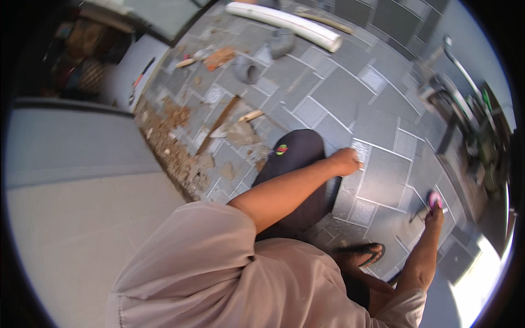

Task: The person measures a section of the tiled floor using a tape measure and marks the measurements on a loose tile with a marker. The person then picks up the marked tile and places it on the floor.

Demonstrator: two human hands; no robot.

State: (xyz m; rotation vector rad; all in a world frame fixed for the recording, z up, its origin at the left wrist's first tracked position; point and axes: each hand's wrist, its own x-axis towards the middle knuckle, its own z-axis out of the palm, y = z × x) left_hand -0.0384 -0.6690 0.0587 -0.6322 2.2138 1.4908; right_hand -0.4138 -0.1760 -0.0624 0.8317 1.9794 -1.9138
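Observation:
My left hand (345, 162) is closed, held out over the grey tiled floor (383, 170) just past my knee in dark trousers. Whatever its curled fingers may hold does not show. Farther right, my right hand (435, 215) grips a small round pink object (435, 199), blurred, its kind unclear. A thin dark strip (418, 214) shows beside that hand, and I cannot tell whether it is attached. Left of my knee lie a wooden handle (251, 116) and a flat grey broken slab (240, 133).
A long white pipe (284, 24) and grey pipe elbows (281, 42) lie at the far side. Soil and rubble (167, 136) line the wall base at left. A metal-framed machine (454, 95) stands at right. My sandalled foot (363, 256) is on the tiles.

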